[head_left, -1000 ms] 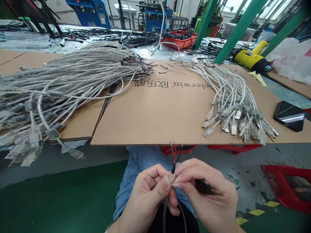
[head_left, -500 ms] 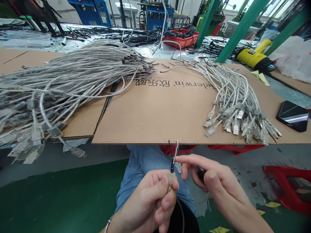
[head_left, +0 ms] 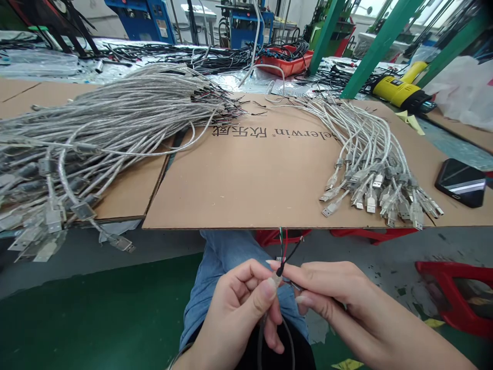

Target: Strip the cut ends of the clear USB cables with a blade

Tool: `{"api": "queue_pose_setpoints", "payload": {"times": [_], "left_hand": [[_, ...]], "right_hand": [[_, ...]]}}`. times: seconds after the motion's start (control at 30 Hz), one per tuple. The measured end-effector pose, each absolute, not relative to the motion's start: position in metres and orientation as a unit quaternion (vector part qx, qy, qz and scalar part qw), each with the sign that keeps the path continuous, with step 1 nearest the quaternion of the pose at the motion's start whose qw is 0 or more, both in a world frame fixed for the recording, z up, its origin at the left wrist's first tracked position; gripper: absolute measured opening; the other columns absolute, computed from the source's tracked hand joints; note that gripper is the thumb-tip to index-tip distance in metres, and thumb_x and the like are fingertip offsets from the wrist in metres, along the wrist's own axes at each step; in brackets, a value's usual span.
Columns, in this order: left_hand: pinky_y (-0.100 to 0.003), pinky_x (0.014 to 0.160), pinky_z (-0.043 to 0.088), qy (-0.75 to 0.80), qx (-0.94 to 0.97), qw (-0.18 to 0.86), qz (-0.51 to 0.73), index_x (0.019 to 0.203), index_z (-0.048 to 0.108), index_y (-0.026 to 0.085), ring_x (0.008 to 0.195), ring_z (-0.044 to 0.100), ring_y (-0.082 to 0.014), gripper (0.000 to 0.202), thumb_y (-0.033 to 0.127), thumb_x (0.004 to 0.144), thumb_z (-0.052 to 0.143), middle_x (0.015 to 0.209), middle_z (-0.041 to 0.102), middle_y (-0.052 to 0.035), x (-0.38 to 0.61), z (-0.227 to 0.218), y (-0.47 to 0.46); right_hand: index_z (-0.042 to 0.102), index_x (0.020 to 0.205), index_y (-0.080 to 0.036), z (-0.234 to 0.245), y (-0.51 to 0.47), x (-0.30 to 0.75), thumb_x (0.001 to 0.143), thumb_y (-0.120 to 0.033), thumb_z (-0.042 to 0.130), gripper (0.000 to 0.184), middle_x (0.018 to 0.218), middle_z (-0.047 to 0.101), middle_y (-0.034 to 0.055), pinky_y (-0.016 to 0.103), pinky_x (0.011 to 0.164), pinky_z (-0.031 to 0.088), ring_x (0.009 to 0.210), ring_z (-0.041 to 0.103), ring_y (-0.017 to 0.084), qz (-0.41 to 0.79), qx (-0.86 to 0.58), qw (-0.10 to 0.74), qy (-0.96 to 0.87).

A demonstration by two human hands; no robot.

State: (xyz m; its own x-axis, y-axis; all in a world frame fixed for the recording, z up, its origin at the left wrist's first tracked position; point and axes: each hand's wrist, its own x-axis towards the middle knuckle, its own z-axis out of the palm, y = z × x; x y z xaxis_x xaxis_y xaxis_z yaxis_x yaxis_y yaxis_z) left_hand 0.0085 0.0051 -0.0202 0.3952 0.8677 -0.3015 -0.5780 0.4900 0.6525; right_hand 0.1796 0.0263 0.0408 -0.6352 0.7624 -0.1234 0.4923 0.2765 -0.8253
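Observation:
My left hand (head_left: 241, 303) pinches the stripped end of a clear-sheathed cable (head_left: 274, 281) below the table's front edge. Thin red, green and black wires (head_left: 284, 245) stick up from that end. My right hand (head_left: 331, 293) comes in from the right, thumb and forefinger closed at the cable tip beside the wires. What the right fingers hold is too small to make out. The cable loops down toward my lap.
A big heap of silver cables (head_left: 88, 133) lies at the left on cardboard sheets (head_left: 246, 180). A smaller bunch with USB plugs (head_left: 377, 190) lies at the right. A black phone (head_left: 460, 182) and a yellow heat gun (head_left: 400, 90) sit further right. Red stools (head_left: 454, 298) stand on the floor.
My right hand, open half a second ago, has closed back on the cable tip. The wires have tilted slightly right. The left hand keeps its pinch.

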Motion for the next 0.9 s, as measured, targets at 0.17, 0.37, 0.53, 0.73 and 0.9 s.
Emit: {"api": "queue_pose_setpoints", "payload": {"times": [0.17,0.37,0.53,0.73,0.9], "left_hand": [[-0.014,0.04,0.051,0.369,0.242,0.773,0.455,0.07,0.057,0.015,0.034,0.052,-0.0033,0.026,0.035,0.075,0.073,0.052,0.062,0.0053,0.009,-0.015,0.003],[-0.013,0.04,0.052,0.365,0.238,0.774,0.46,0.071,0.059,0.015,0.035,0.055,-0.0036,0.022,0.029,0.074,0.075,0.053,0.064,0.0047,0.009,-0.016,0.002],[-0.016,0.04,0.055,0.273,0.137,0.839,0.451,0.077,0.066,0.014,0.036,0.055,-0.004,0.022,0.031,0.071,0.078,0.054,0.066,0.0026,0.008,-0.018,0.007],[-0.017,0.047,0.059,0.277,0.059,0.852,0.441,0.092,0.071,0.012,0.047,0.059,-0.0051,0.03,0.025,0.067,0.081,0.062,0.066,0.0012,0.005,-0.01,0.012],[-0.019,0.049,0.06,0.3,0.086,0.829,0.464,0.091,0.071,0.015,0.049,0.059,-0.0056,0.031,0.024,0.064,0.083,0.061,0.065,0.0024,0.008,-0.011,0.01]], "right_hand": [[0.062,0.084,-0.024,0.043,0.025,0.181,0.093,-0.011,0.045,0.023,0.075,0.062,-0.0042,0.019,0.068,0.045,0.068,0.059,0.011,0.426,-0.389,0.186,-0.795],[0.062,0.083,-0.022,0.042,0.024,0.18,0.094,-0.013,0.046,0.022,0.072,0.059,-0.0039,0.021,0.065,0.044,0.065,0.056,0.011,0.424,-0.409,0.17,-0.79],[0.063,0.115,-0.028,0.025,0.02,0.178,0.093,-0.024,0.052,0.025,0.072,0.064,-0.0039,0.022,0.062,0.047,0.065,0.058,0.013,0.509,-0.448,0.247,-0.692],[0.069,0.096,-0.025,-0.006,0.013,0.173,0.084,-0.032,0.063,0.015,0.064,0.065,-0.0017,0.02,0.049,0.043,0.053,0.055,0.012,0.501,-0.515,0.404,-0.566],[0.071,0.072,-0.02,-0.026,-0.003,0.172,0.088,-0.04,0.058,0.029,0.057,0.07,0.0022,0.021,0.051,0.046,0.052,0.06,0.013,0.524,-0.485,0.379,-0.589]]}}
